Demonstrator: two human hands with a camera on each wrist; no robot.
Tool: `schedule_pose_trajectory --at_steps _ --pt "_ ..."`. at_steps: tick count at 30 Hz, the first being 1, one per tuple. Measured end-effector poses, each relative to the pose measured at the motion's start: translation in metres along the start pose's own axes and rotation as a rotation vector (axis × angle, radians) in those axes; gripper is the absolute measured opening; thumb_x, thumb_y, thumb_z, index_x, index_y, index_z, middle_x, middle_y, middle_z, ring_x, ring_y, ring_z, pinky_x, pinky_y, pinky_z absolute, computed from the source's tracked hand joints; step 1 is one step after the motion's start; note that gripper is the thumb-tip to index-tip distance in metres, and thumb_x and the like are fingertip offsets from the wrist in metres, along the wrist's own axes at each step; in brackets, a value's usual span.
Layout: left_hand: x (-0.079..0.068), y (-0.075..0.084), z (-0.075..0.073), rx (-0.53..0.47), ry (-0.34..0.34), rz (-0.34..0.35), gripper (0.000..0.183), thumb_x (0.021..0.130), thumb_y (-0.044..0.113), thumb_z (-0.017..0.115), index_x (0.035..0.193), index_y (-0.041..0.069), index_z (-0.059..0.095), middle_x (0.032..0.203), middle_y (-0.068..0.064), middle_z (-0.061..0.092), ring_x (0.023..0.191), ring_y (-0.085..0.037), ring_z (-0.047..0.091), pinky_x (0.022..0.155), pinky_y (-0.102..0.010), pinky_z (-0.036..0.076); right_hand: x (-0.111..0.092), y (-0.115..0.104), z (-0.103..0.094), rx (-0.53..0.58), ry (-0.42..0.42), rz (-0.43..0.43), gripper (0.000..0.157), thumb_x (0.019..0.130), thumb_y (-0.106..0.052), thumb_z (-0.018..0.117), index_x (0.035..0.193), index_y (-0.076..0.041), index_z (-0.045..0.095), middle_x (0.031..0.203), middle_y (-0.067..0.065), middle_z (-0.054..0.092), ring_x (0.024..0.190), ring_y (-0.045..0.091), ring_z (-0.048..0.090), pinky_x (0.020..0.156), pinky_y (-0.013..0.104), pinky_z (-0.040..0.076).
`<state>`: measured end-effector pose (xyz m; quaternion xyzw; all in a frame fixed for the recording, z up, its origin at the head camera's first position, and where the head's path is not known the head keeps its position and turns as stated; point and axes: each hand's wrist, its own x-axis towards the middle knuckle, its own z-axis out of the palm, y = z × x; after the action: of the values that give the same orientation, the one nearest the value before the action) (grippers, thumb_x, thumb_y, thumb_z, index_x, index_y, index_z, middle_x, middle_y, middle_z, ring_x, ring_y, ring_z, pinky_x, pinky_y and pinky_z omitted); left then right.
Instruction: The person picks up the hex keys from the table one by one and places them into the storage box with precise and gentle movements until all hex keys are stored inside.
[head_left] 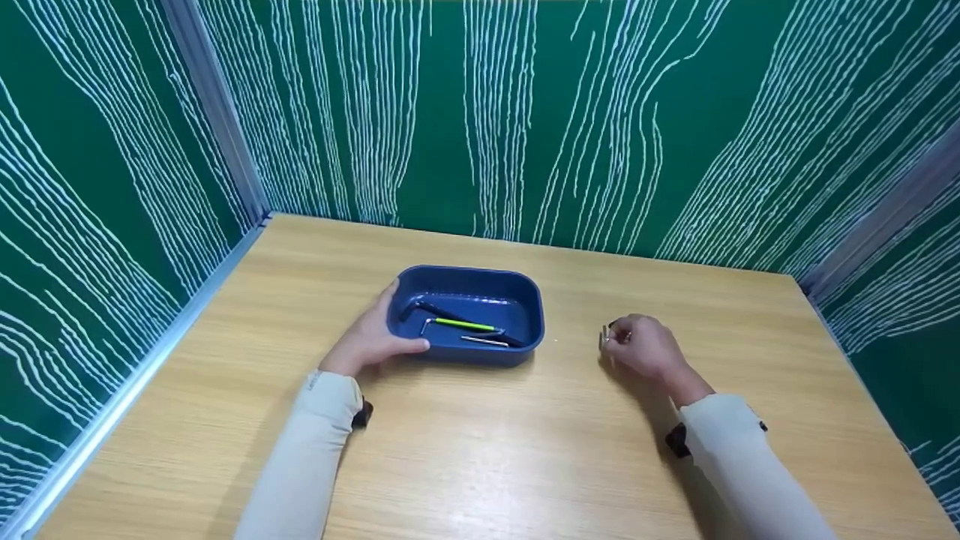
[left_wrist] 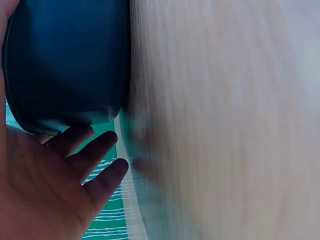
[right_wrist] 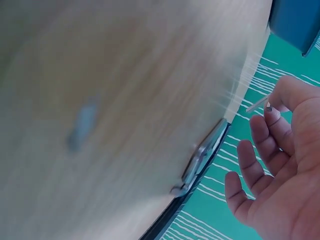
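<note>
A dark blue tray (head_left: 465, 358) sits at mid-table. My left hand (head_left: 375, 337) holds its left end, the thumb on the front rim and the index finger at the back corner. In the left wrist view, the other fingers (left_wrist: 105, 182) spread loosely beside the tray wall (left_wrist: 65, 60). Inside lie a yellow-green sleeved hex key (head_left: 465, 325), a silver rod-like key (head_left: 484, 340) and dark keys (head_left: 442, 309). To the tray's right, just above the table, my right hand (head_left: 643, 346) pinches a small silver hex key (right_wrist: 257, 104) between thumb and index finger; part is hidden.
The wooden table (head_left: 465, 457) is bounded by green panels (head_left: 442, 112) with white wavy lines at the back and sides. Metal frame posts (head_left: 217, 105) stand at the back corners. A wrist camera (head_left: 677, 441) is strapped under the right sleeve.
</note>
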<state>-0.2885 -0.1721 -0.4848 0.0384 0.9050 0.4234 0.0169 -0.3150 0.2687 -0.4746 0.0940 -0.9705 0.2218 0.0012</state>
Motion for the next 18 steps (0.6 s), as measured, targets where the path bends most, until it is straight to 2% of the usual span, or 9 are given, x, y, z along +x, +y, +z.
schedule_pose_trajectory --at_steps 9,18 --pt "-0.001 0.001 0.000 0.008 -0.006 -0.013 0.116 0.051 0.057 0.075 0.138 0.039 0.001 0.144 0.005 0.020 0.127 -0.020 0.027 0.103 -0.047 0.025 0.004 -0.016 -0.006 0.058 -0.011 0.028 0.012 0.076 -0.027 0.061 0.083 -0.016 0.059 0.088 0.003 0.054 0.080 0.021 0.048 0.060 0.028 0.041" --pt "-0.001 0.000 -0.001 -0.003 -0.012 -0.006 0.115 0.052 0.056 0.075 0.138 0.038 0.002 0.145 0.004 0.019 0.127 -0.020 0.027 0.104 -0.048 0.025 0.008 -0.038 -0.007 0.072 0.037 -0.010 0.008 0.076 -0.023 0.058 0.081 -0.017 0.060 0.085 0.001 0.054 0.080 0.020 0.047 0.070 0.031 0.042"
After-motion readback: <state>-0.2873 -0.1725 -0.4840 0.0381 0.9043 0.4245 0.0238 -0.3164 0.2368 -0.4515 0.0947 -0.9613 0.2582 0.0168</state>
